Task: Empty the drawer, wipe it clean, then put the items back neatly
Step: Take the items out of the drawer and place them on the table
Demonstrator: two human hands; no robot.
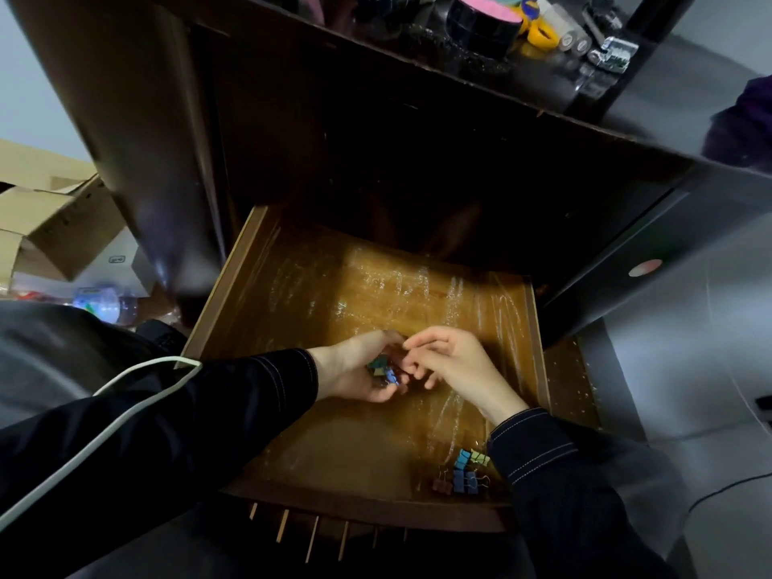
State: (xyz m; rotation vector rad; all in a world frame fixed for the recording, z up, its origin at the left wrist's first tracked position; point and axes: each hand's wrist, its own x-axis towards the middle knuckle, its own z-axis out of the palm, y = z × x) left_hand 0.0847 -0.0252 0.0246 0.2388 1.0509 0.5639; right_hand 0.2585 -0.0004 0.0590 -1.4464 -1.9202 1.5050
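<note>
The wooden drawer (pixel 317 286) is pulled out below a dark cabinet, its bottom lined with shiny clear film. Over its middle, my left hand (pixel 355 369) is cupped palm up and holds several small coloured binder clips (pixel 382 371). My right hand (pixel 451 365) hovers just to the right of it, fingers loosely curled, fingertips reaching into the left palm at the clips. I cannot tell whether it pinches one. A second small cluster of binder clips (pixel 463 474), blue, yellow-green and dark red, lies in the drawer's front right corner beside my right sleeve.
On the cabinet top (pixel 555 94) stand a black tape roll (pixel 480 23), yellow rings, batteries and a metal stapler. Cardboard boxes (pixel 46 219) sit on the floor at the left. A white cable (pixel 125 415) runs over my left sleeve.
</note>
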